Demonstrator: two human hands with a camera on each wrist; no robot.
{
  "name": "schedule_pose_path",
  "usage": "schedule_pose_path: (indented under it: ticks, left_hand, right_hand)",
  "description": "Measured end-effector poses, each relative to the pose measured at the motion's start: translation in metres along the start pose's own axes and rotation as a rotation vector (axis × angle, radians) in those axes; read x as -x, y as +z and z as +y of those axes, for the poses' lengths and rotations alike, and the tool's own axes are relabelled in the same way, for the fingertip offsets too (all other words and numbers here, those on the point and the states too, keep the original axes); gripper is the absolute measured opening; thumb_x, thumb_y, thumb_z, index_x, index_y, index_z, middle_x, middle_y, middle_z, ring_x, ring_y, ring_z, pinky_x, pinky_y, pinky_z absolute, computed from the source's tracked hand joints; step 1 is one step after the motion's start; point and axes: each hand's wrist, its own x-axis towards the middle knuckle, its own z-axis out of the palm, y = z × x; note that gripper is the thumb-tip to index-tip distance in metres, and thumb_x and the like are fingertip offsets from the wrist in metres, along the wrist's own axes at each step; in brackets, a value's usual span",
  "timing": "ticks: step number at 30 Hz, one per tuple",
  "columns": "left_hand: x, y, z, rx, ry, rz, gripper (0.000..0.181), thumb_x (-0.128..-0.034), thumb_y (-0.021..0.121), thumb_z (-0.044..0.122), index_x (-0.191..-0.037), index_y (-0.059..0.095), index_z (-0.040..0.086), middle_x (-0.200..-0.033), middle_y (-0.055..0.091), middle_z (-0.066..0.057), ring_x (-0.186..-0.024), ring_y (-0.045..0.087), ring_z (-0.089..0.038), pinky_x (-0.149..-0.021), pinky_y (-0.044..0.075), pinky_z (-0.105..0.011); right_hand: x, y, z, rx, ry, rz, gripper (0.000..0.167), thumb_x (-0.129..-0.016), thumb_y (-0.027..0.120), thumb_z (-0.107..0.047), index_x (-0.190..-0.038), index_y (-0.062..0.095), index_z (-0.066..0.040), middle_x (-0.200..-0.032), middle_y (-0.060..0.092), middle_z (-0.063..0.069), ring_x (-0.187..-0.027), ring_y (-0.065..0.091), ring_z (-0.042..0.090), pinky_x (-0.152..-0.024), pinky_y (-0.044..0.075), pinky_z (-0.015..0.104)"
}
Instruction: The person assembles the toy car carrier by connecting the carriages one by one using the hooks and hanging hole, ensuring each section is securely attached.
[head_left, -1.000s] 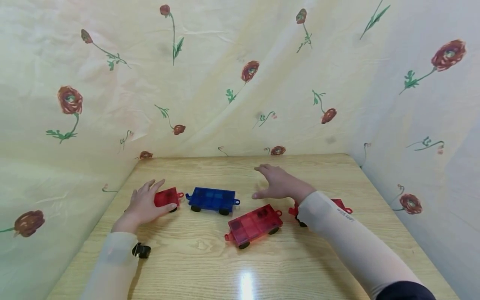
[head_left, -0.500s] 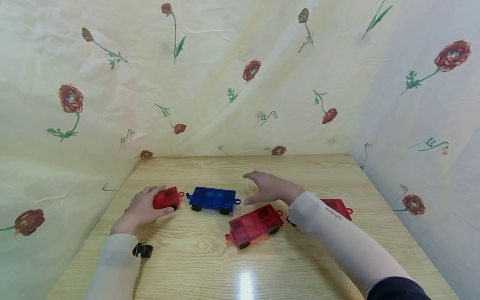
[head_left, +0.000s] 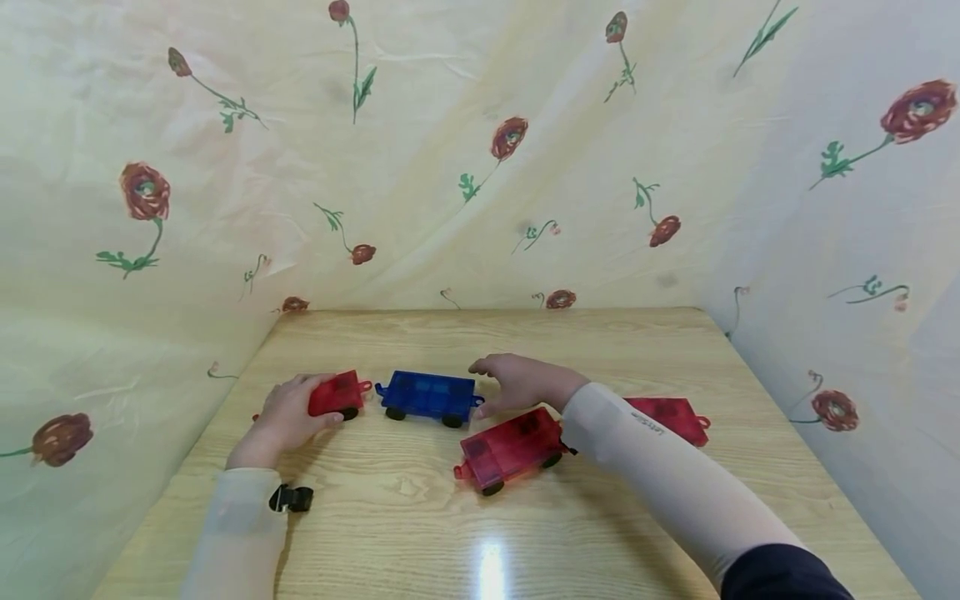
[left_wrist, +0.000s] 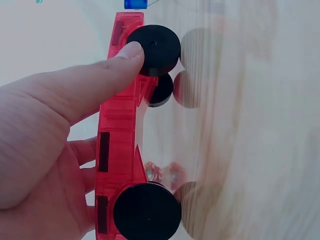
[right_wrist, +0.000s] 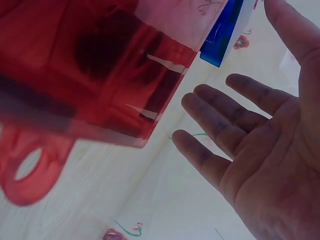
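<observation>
My left hand point(head_left: 281, 417) holds a see-through red toy train wagon point(head_left: 337, 393) at the table's left. In the left wrist view, the thumb point(left_wrist: 132, 50) lies over a black wheel point(left_wrist: 155, 47), with fingers along the wagon's far side. A blue toy train wagon point(head_left: 427, 394) stands to its right, its hook close to the red wagon's ring but apart. My right hand point(head_left: 528, 383) reaches over to the blue wagon's right end, thumb and fingers spread. Whether it touches the blue wagon's ring I cannot tell. The right wrist view shows its fingers point(right_wrist: 215, 120) extended, the palm bare.
Another red wagon point(head_left: 510, 450) stands at an angle in front of the right hand. One more red wagon point(head_left: 671, 417) is partly hidden behind the right sleeve point(head_left: 637, 450). A flowered cloth point(head_left: 420, 167) rises behind the wooden table point(head_left: 390, 533) and along both sides.
My right hand has moved left, from beyond the blue wagon to its right end. The left hand's fingers have closed round the left red wagon. The wagons stay about where they were.
</observation>
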Motion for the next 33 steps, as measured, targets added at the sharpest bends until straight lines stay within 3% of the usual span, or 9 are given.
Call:
schedule_pose_path:
  ticks: [12, 23, 33]
  left_hand:
    - [0.001, 0.002, -0.002, 0.005, -0.003, 0.017, 0.081, -0.0906, 0.084, 0.036, -0.156, 0.046, 0.007, -0.146, 0.052, -0.029, -0.132, 0.048, -0.052, -0.112, 0.026, -0.073]
    - [0.004, 0.003, -0.006, 0.024, -0.006, 0.04, 0.077, -0.0903, 0.085, 0.036, -0.153, 0.051, 0.006, -0.145, 0.053, -0.027, -0.129, 0.048, -0.052, -0.108, 0.033, -0.071]
    - [0.005, 0.004, -0.01, 0.075, -0.006, 0.053, 0.075, -0.0905, 0.085, 0.035, -0.152, 0.052, 0.008, -0.143, 0.055, -0.024, -0.128, 0.047, -0.049, -0.1, 0.043, -0.07]
  right_hand:
    - [-0.009, 0.002, -0.013, -0.025, 0.062, -0.037, 0.08, -0.089, 0.083, -0.048, -0.152, 0.053, -0.01, -0.144, 0.061, 0.007, -0.133, 0.058, 0.026, -0.112, 0.046, 0.045]
    - [-0.013, 0.005, -0.024, 0.043, 0.129, -0.03, 0.079, -0.088, 0.084, -0.049, -0.151, 0.054, -0.012, -0.139, 0.064, 0.006, -0.125, 0.062, 0.023, -0.108, 0.05, 0.044]
    - [-0.015, 0.006, -0.027, 0.091, 0.132, -0.022, 0.078, -0.088, 0.084, -0.049, -0.15, 0.056, -0.011, -0.137, 0.066, 0.006, -0.123, 0.063, 0.023, -0.107, 0.051, 0.043]
